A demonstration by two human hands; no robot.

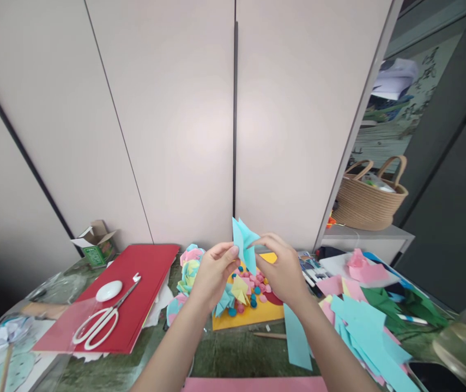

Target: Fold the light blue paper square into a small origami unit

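Both my hands are raised over the table and pinch a folded light-blue paper piece (pixel 243 239) between them. My left hand (pixel 212 272) grips its lower left edge with thumb and fingers. My right hand (pixel 284 269) holds its right side, fingers curled. Below them lies a yellow card (pixel 269 312) covered with small pink and blue balls and folded paper shapes. Pastel paper flowers (pixel 189 267) sit just left of it.
White scissors (pixel 102 321) and a white oval object (pixel 109 291) lie on red card (pixel 143 272) at the left. Light-blue paper sheets (pixel 363 332), pink and green scraps spread at the right. A woven basket (pixel 369 198) stands on a side shelf. A small open box (pixel 96 245) sits at the back left.
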